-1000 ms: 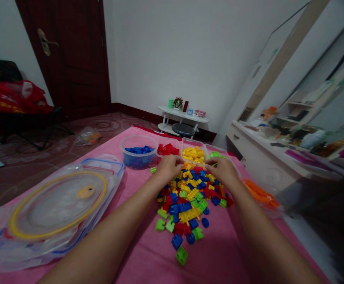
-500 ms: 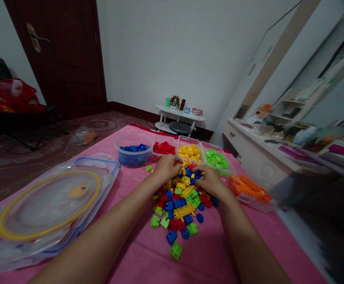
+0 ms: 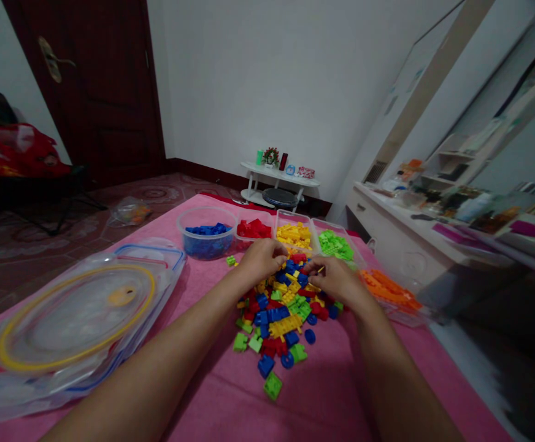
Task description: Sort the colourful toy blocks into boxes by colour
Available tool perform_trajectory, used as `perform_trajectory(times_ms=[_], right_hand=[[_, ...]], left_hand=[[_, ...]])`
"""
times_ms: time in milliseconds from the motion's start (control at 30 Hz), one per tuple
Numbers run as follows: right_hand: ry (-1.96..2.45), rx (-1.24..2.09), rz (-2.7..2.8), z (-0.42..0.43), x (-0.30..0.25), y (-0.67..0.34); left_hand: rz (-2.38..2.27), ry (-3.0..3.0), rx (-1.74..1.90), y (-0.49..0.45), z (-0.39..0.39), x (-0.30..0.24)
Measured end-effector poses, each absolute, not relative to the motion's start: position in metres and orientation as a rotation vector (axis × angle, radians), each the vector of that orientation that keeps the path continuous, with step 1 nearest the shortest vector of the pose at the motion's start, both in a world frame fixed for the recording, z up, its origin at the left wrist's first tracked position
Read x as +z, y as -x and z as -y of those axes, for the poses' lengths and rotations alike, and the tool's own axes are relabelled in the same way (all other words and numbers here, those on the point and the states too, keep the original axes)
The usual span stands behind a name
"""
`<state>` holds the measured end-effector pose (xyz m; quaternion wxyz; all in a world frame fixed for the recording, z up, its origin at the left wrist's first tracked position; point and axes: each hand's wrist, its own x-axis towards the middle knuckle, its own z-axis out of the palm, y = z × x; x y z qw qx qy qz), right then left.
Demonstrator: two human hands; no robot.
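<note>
A mixed heap of toy building blocks (image 3: 286,313) in red, blue, yellow and green lies on the pink cloth. My left hand (image 3: 264,261) is over the heap's far left side, its fingers curled together; whatever they may hold is hidden. At the far right side my right hand (image 3: 334,276) pinches a small yellow block (image 3: 321,269). Beyond my hands stand a round tub of blue blocks (image 3: 207,239), a box of red blocks (image 3: 254,229), a box of yellow blocks (image 3: 295,236) and a box of green blocks (image 3: 335,244).
Clear lids (image 3: 78,319), one with a yellow ring, are stacked on the left of the pink cloth (image 3: 221,393). A box of orange pieces (image 3: 389,291) sits at the right edge. Beyond are a white shelf (image 3: 279,175) and a cluttered dresser (image 3: 400,227).
My right hand has drawn back slightly from the heap, and a yellow block now shows between its fingers. The left hand has shifted slightly right, its fingers more curled.
</note>
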<state>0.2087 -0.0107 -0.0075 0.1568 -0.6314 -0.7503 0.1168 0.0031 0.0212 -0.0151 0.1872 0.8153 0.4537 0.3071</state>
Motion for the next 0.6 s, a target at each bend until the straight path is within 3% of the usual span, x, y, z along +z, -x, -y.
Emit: perform_trajectory(times_ms=[233, 600], right_hand=[[1.834, 0.211, 2.291, 0.011, -0.021, -0.199], [1.847, 0.273, 2.271, 0.014, -0.016, -0.202]], left_hand=[[-1.11, -2.52, 0.585, -0.005, -0.004, -0.008], [-1.329, -2.49, 0.448, -0.014, -0.002, -0.017]])
